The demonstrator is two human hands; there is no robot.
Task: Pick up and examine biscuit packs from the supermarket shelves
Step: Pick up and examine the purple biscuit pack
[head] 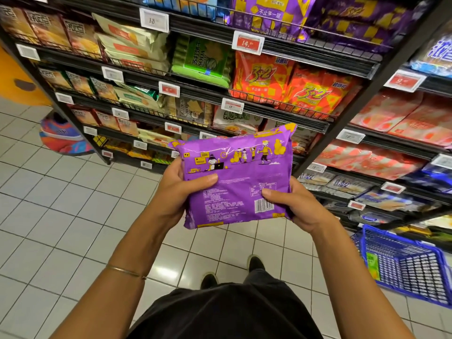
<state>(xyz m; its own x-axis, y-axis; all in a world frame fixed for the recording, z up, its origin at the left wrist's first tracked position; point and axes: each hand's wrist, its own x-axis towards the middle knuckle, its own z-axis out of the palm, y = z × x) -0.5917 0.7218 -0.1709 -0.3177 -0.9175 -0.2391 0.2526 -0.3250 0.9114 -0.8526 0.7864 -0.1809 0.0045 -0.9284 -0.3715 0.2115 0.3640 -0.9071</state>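
The purple biscuit pack [234,172] is lying back-up between left hand [171,194] and right hand [300,206], each grip pinching one side edge.

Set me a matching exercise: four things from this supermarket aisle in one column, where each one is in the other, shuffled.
Column 1
1. purple pack
2. blue basket
3. green pack
4. bracelet

Column 2
A. on the tiled floor
B. round the left forearm
C. on a shelf
D. held by the left hand and right hand

Pairs: 1-D, 2-A, 3-C, 4-B
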